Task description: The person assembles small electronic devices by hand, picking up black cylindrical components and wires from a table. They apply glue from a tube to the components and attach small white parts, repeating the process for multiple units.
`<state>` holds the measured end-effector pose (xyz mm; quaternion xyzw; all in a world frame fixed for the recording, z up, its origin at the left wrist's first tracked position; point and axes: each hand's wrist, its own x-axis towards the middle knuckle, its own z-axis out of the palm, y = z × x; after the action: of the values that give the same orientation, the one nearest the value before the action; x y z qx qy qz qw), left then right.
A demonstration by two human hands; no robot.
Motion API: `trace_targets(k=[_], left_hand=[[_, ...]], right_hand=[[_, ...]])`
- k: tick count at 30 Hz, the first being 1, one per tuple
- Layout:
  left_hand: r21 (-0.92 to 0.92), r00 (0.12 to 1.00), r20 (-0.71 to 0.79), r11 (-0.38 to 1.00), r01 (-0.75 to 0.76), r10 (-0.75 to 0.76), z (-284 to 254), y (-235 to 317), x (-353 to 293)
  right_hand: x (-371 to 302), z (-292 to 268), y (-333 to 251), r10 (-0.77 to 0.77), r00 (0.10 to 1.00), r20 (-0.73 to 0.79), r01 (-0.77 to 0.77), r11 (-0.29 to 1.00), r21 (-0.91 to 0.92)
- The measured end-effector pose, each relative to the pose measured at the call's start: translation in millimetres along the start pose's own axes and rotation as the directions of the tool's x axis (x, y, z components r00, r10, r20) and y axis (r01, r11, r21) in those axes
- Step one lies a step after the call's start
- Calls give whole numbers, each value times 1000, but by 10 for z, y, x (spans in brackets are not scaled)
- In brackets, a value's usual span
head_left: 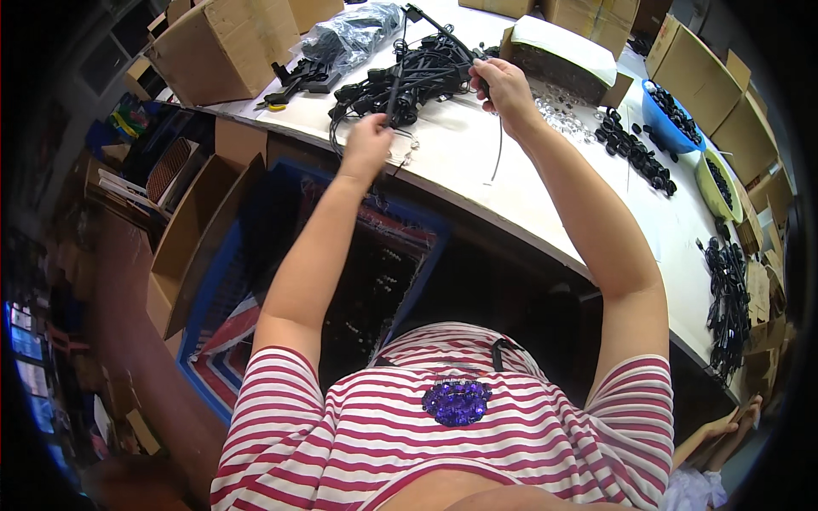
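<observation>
Both of my arms reach over a white table (528,183). My left hand (366,146) is closed round a black cable (394,95) that rises from its fingers; it hovers near the table's front edge. My right hand (504,85), farther off and to the right, pinches black cord, and a thin loose end (498,153) dangles below it. Exactly what sits between the right fingertips is partly hidden. Between and behind my hands lies a tangled heap of black cables (426,72) with thick black sockets or plugs among them.
Left of the heap are a clear plastic bag (358,36) and a yellow-tipped tool (274,106). Rightward lie small clear pieces (567,119), black caps (635,152), a blue bowl (656,100), a green bowl (709,189) and bundled cables (726,298). Another person's hands (724,426) show lower right.
</observation>
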<state>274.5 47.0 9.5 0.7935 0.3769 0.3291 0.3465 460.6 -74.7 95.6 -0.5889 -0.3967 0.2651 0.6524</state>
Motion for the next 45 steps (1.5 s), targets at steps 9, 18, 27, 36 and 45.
trace_targets(k=[9,18,27,36,45], left_hand=[[-463,995,-78,886,25,-69,-686,521,325],[-626,995,66,780,-20,79,-585,1044,604],[-14,880,-157,890,-456,449,-473,792,1261],[213,876,-115,872,-440,469,-391,917,1296],[249,976,127,947,-204,177,-419,176,1376]], right_hand=[[-468,3,408,51,989,140,-58,997,47],[-171,540,621,48,998,51,-50,997,54],[116,609,623,266,960,88,-279,872,402],[1095,1119,572,17,979,205,-7,999,-53],[1018,490,796,-343,737,582,637,65,-768]])
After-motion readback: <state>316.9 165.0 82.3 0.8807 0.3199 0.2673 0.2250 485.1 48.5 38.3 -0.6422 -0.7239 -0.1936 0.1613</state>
